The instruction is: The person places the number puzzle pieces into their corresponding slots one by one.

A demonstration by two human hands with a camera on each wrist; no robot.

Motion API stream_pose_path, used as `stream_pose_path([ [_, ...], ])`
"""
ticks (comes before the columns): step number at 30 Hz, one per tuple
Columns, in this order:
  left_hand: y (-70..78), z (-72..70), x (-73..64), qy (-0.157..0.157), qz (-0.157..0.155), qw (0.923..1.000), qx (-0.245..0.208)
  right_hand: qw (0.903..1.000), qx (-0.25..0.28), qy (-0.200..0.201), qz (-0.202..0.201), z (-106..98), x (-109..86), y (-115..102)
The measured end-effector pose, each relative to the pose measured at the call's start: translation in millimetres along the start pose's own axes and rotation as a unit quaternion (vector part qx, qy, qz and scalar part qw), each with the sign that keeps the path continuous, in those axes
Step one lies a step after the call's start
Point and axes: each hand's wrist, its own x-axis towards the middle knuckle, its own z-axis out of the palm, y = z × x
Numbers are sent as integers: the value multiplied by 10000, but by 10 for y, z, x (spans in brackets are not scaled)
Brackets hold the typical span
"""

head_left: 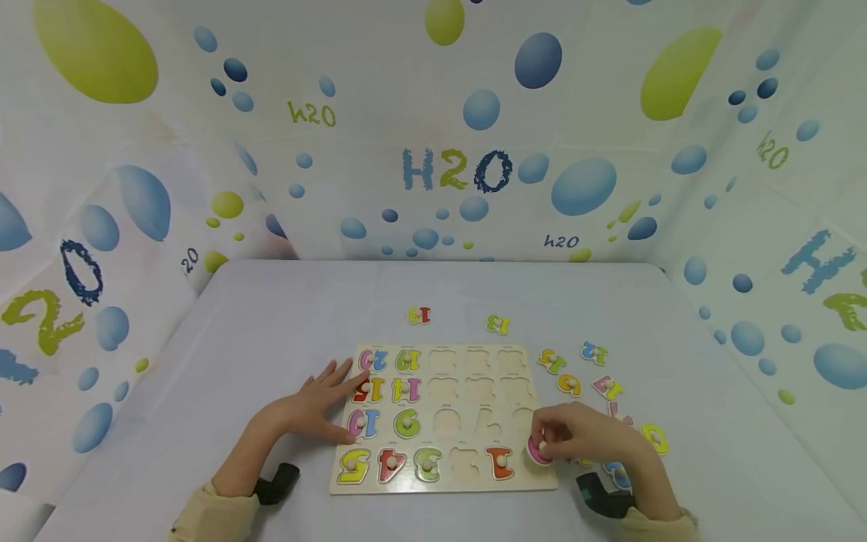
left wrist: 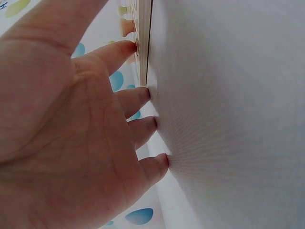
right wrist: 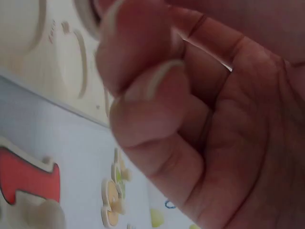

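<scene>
A wooden number puzzle board (head_left: pixel 457 455) lies on the white table, its knobbed numbers partly filling the recesses. My left hand (head_left: pixel 314 406) rests spread at the board's left edge, the thumb and forefinger over the rim. In the left wrist view the other fingertips (left wrist: pixel 163 164) touch the tabletop beside the board. With curled fingers my right hand (head_left: pixel 579 433) pinches a round-edged pink number piece (head_left: pixel 538 453) above the board's lower right corner. Most of that piece is hidden by the fingers, and in the right wrist view only its pale edge shows.
Loose number pieces lie right of the board, among them an orange 9 (head_left: pixel 569 385), a yellow 0 (head_left: pixel 655 439) and a blue piece (head_left: pixel 617 475) near the right wrist. Behind the board are a red-and-yellow piece (head_left: pixel 419 315) and a green-and-yellow one (head_left: pixel 497 324).
</scene>
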Motion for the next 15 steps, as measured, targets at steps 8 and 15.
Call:
stream_pose_path([
  [8, 16, -9, -7, 10, 19, 10000, -13, 9990, -328, -276, 122, 86, 58, -19],
  [15, 22, -18, -8, 5, 19, 10000, -65, 9984, -256, -336, 387, 121, 87, 7],
])
